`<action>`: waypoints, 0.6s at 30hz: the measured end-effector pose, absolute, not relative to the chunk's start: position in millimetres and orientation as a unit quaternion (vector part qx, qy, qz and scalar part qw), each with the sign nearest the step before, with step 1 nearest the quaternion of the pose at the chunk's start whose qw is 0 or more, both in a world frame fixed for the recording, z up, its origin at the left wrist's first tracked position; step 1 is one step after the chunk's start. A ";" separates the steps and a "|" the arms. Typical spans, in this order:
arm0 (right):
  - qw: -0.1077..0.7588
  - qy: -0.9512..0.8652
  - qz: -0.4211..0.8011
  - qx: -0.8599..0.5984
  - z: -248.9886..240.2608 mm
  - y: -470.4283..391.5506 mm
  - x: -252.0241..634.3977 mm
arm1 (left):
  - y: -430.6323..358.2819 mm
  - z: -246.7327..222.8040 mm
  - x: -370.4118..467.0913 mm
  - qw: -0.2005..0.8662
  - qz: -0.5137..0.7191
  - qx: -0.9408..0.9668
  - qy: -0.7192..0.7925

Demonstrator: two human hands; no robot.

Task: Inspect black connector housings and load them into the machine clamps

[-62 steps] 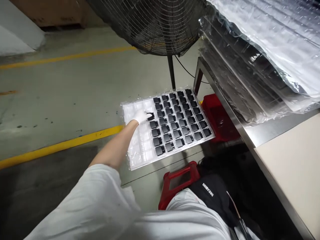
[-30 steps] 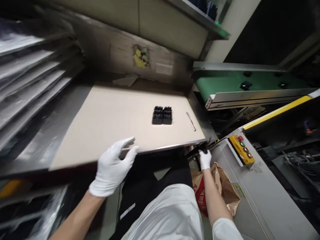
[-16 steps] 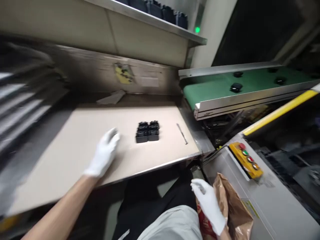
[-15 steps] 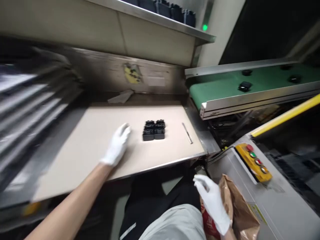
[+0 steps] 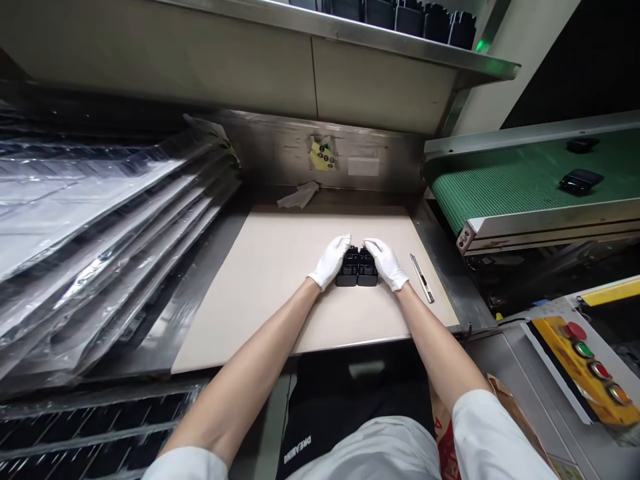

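Note:
Several small black plastic parts [image 5: 357,275] stand packed in a tight block on the pale board [image 5: 260,300]. White gloves cover both hands. My left hand [image 5: 332,261] wraps the left side of the block, its fingers curved around the far corner. On the opposite side my right hand [image 5: 385,263] curves around the block in the same way, so the parts are held between both hands. The fingertips partly hide the far row. To the right of my right hand a utility knife [image 5: 423,279] lies on the board.
Stacked clear plastic trays [image 5: 100,267] crowd the left side. A green conveyor belt [image 5: 510,173] carrying black parts [image 5: 580,181] runs at the right, above a yellow button box [image 5: 585,367]. A metal shelf [image 5: 350,33] with black parts hangs overhead. Crumpled plastic [image 5: 299,195] lies behind the board.
My right hand has come up from beside the paper bag to the right side of the black parts. My left hand has moved right onto their left side. The view has swung left.

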State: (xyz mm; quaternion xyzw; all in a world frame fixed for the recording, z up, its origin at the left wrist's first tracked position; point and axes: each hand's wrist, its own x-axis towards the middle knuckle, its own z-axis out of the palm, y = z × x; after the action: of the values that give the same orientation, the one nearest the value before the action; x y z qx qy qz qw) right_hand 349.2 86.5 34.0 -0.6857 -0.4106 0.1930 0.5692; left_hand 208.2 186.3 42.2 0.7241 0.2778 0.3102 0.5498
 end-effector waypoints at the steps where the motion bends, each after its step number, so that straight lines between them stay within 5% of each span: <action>1: 0.568 -0.419 0.195 -0.682 32.4 85.2 347.8 | 182.0 41.3 209.3 0.555 0.306 0.724 0.272; 18: 0.588 -0.409 0.179 -0.674 37.6 41.8 321.9 | 159.5 45.7 195.4 0.633 0.334 0.639 0.280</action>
State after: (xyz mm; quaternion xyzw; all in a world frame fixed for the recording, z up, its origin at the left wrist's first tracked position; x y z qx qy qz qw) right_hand 321.9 41.8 37.6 -0.6743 -0.4088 0.1786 0.5884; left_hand 195.4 159.5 45.7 0.6394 0.2805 0.3343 0.6331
